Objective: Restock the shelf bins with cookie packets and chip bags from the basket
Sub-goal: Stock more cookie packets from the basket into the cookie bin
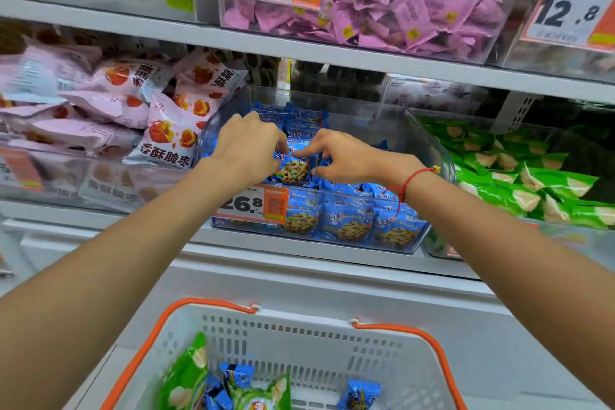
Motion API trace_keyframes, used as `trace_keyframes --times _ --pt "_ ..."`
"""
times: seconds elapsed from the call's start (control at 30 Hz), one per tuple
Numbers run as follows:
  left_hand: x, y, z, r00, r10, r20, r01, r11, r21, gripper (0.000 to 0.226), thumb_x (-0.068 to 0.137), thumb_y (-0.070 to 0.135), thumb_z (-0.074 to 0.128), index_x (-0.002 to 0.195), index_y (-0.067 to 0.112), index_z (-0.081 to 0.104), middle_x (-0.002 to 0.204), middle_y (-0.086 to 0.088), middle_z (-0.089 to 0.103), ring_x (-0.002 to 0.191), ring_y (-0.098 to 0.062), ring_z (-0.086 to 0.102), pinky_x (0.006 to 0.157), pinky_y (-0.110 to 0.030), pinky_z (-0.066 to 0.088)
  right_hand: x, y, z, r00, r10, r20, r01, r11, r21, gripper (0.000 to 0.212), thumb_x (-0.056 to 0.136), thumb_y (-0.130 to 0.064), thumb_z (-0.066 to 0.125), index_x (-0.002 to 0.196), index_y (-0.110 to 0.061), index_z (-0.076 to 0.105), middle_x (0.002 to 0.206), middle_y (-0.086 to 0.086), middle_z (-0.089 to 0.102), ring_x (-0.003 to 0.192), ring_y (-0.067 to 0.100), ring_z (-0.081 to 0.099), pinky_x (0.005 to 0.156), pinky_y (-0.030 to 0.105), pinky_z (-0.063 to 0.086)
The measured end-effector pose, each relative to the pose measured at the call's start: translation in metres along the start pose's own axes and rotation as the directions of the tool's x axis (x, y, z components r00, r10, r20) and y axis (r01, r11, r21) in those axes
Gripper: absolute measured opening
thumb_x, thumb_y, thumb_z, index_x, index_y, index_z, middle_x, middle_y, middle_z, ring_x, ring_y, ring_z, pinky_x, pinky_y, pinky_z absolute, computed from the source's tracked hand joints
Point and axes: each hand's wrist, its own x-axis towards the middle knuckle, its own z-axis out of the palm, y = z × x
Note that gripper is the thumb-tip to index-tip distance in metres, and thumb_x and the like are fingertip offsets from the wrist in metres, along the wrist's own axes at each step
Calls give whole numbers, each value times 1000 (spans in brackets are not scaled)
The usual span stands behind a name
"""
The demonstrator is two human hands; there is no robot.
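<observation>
A clear shelf bin (429,143) at centre holds several blue cookie packets (349,225). Both my hands reach into it. My left hand (248,146) and my right hand (339,153) pinch one blue cookie packet (294,170) that lies on top of the pile. The white basket (299,339) with orange handles sits below, near the bottom edge. It holds green chip bags (186,376) and a few blue cookie packets (361,394).
Left of the cookie bin is a bin of pink snack bags (173,130). To the right, a bin of green packets (532,183). The upper shelf carries purple packets (416,0) and price tags. A white ledge (299,276) runs between shelf and basket.
</observation>
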Motion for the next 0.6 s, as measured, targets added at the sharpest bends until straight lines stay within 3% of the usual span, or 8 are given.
trace_keyframes --times 0.1,0.2,0.3,0.4,0.5,0.6 --pt "-1 1 -3 999 12 37 -13 1000 11 27 93 32 58 120 30 64 114 -2 65 120 -23 43 91 -36 34 -9 0 -1 1000 1 31 -3 997 80 52 91 -11 58 139 -28 46 129 10 43 111 23 47 98 40 40" --pt "-8 2 -8 1000 8 11 -7 998 -59 32 95 33 55 126 28 60 122 -2 63 121 -25 43 93 -39 35 -27 1 1 988 48 -145 -7 962 274 49 90 -15 61 135 -30 49 123 2 49 107 18 52 93 31 43" --pt "-28 7 -13 984 -86 -158 42 964 -264 31 93 28 56 124 27 60 123 2 62 117 -23 47 92 -39 38 -51 1 10 922 139 -362 49 885 464 37 89 -15 63 123 -29 59 117 -1 57 100 15 58 85 27 46" --pt "-57 25 -14 938 -220 -269 66 873 -484 23 91 29 58 112 32 64 105 15 64 101 -12 55 81 -32 43 -83 -7 25 869 192 -456 84 851 518 25 87 -12 65 105 -30 66 106 -3 63 89 9 62 78 20 47" --pt "-91 48 -1 909 -361 -210 128 721 -681 13 87 29 62 98 33 67 80 21 62 80 0 58 69 -23 45 -111 -9 52 878 248 -409 28 827 562 17 84 -9 68 91 -25 70 87 -4 68 71 10 60 71 19 47" --pt "-124 67 33 917 -384 -107 184 648 -739 10 85 27 65 93 33 68 78 20 64 78 0 61 72 -28 48 -129 -4 91 935 299 -190 -144 810 569 18 82 -10 69 81 -28 70 76 -8 69 59 2 56 64 17 47"
